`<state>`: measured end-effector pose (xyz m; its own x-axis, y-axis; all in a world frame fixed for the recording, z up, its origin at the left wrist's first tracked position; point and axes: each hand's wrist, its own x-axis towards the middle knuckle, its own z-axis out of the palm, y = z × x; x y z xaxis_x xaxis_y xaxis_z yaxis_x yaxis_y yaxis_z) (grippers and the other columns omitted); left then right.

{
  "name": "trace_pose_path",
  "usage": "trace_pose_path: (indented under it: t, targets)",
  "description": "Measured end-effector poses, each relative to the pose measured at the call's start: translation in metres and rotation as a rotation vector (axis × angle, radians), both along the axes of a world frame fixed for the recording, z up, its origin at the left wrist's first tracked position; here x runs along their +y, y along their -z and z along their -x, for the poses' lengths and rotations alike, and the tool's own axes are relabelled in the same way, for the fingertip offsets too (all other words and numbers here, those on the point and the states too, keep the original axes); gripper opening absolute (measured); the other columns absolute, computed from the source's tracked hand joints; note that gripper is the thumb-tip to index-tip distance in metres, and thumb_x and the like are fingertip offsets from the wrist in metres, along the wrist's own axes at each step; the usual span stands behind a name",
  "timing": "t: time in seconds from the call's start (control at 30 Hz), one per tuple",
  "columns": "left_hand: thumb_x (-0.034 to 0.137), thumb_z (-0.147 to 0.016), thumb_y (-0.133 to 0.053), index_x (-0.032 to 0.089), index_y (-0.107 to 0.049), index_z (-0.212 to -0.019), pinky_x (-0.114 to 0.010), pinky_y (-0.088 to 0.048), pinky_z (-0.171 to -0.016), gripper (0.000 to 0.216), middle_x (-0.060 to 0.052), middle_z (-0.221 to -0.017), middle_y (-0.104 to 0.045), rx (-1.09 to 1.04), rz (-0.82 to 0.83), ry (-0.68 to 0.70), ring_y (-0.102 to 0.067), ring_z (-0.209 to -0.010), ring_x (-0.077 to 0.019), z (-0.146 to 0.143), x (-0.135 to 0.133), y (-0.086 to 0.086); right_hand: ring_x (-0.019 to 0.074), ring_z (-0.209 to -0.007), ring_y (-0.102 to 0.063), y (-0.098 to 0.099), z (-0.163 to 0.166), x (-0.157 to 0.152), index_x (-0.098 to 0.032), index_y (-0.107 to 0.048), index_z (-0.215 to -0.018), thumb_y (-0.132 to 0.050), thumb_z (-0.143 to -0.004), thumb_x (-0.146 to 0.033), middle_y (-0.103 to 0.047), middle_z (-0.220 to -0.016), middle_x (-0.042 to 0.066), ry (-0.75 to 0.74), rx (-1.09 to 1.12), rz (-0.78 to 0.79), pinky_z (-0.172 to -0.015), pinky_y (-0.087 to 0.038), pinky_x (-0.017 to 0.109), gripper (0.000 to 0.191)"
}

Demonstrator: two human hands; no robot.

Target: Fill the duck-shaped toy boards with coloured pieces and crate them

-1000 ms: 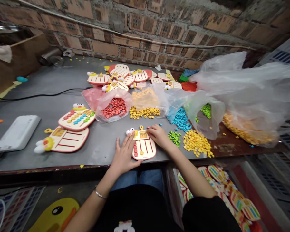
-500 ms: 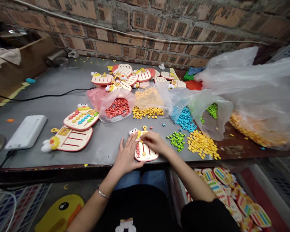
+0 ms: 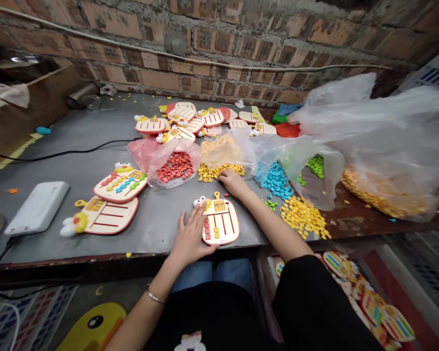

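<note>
Right hand [image 3: 234,183] shifted from board [image 3: 220,219] to yellow pieces [image 3: 211,172]; grip hidden, cannot tell.
Left hand [image 3: 190,235], spread open, rests on board at surface's [image 3: 156,219] near edge; loose pressure might let it slip.

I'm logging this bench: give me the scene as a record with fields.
Left hand: resting on near board
Right hand: at yellow pile
In near board: red column, shorter yellow column
Left side: filled board overlapping another board, white box
Right side: blue pile, green pile, second yellow pile
Far side: boards heaped, brick wall behind
</note>
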<state>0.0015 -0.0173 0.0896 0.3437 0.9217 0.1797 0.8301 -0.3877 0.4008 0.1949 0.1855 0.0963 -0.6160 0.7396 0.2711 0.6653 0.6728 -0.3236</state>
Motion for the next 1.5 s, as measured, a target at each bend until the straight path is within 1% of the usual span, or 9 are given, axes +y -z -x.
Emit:
trace_pose_path:
  t: [0.17,0.33,0.5,0.73,1.0,1.17,1.33,1.4,1.5]
  targets:
    - [0.047,-0.070,-0.066,0.018,-0.041,-0.132,-0.057,-0.010,-0.114,0.072,-0.017,-0.154,-0.025,0.000,0.003,-0.004,-0.019,-0.144,-0.0315,0.000,0.000,0.000,0.0198,-0.086,-0.058,-0.007,-0.016,-0.024,-0.016,-0.067,-0.085,-0.050,-0.087,-0.013,-0.064,-0.089,0.009,0.011,0.243,-0.005,-0.078,-0.046,0.032,0.017]
    - [0.047,-0.070,-0.065,0.019,-0.035,-0.138,-0.059,-0.010,-0.113,0.079,-0.017,-0.154,-0.024,-0.015,0.014,-0.001,-0.019,-0.144,-0.0319,0.000,-0.001,-0.001,0.0186,-0.085,-0.061,-0.016,-0.036,-0.074,-0.018,-0.067,-0.086,-0.054,-0.087,-0.019,-0.065,-0.088,0.006,0.009,0.516,0.208,-0.077,-0.048,0.032,0.013]
    - [0.046,-0.071,-0.064,0.018,-0.041,-0.134,-0.059,-0.010,-0.113,0.073,-0.018,-0.153,-0.027,-0.004,0.008,0.002,-0.020,-0.144,-0.0319,0.000,-0.001,-0.001,0.0185,-0.087,-0.062,-0.008,-0.031,-0.097,-0.018,-0.068,-0.095,-0.059,-0.086,-0.025,-0.062,-0.097,0.008,-0.012,0.437,0.336,-0.075,-0.052,0.033,0.014]
    - [0.048,-0.071,-0.064,0.018,-0.043,-0.131,-0.059,-0.008,-0.113,0.070,-0.018,-0.154,-0.026,0.017,0.017,-0.003,-0.019,-0.144,-0.0303,-0.002,-0.001,-0.004,0.0213,-0.091,-0.056,0.002,-0.029,-0.098,-0.018,-0.069,-0.088,-0.055,-0.090,-0.018,-0.059,-0.089,0.009,-0.023,0.253,0.083,-0.082,-0.047,0.038,0.014]
    - [0.045,-0.069,-0.066,0.019,-0.041,-0.133,-0.058,-0.007,-0.114,0.073,-0.015,-0.154,-0.026,0.002,0.028,0.028,-0.019,-0.144,-0.0316,0.000,0.001,-0.006,0.0178,-0.078,-0.055,-0.001,-0.028,-0.119,-0.019,-0.072,-0.087,-0.059,-0.088,-0.017,-0.056,-0.076,0.004,-0.023,0.230,0.257,-0.071,-0.046,0.031,0.013]
    - [0.045,-0.069,-0.066,0.019,-0.040,-0.136,-0.058,-0.007,-0.114,0.076,-0.014,-0.155,-0.025,0.006,0.026,0.025,-0.020,-0.143,-0.0324,0.000,0.001,-0.006,0.0172,-0.080,-0.057,-0.001,0.000,-0.113,-0.019,-0.072,-0.084,-0.059,-0.087,-0.015,-0.060,-0.079,0.005,-0.163,0.309,0.306,-0.076,-0.047,0.031,0.014]
    - [0.046,-0.067,-0.068,0.020,-0.043,-0.133,-0.058,-0.007,-0.114,0.075,-0.014,-0.153,-0.028,-0.002,0.027,0.035,-0.023,-0.142,-0.0327,0.001,0.001,-0.005,0.0158,-0.080,-0.060,-0.016,-0.003,-0.110,-0.019,-0.072,-0.088,-0.061,-0.088,-0.021,-0.066,-0.080,0.004,-0.476,0.285,0.553,-0.081,-0.047,0.031,0.012]
    - [0.047,-0.067,-0.067,0.020,-0.042,-0.134,-0.058,-0.007,-0.114,0.076,-0.015,-0.153,-0.029,-0.006,0.026,0.033,-0.023,-0.142,-0.0329,0.001,0.001,-0.005,0.0163,-0.081,-0.061,-0.017,-0.011,-0.101,-0.019,-0.071,-0.096,-0.061,-0.087,-0.026,-0.068,-0.085,0.004,-0.428,0.343,0.608,-0.077,-0.048,0.030,0.015]
    - [0.048,-0.068,-0.067,0.019,-0.040,-0.135,-0.060,-0.007,-0.113,0.077,-0.016,-0.154,-0.027,-0.009,0.025,0.029,-0.021,-0.143,-0.0325,0.001,0.001,-0.005,0.0183,-0.083,-0.061,-0.010,-0.022,-0.067,-0.017,-0.069,-0.099,-0.060,-0.087,-0.027,-0.067,-0.092,0.007,-0.069,0.436,0.419,-0.073,-0.048,0.030,0.018]
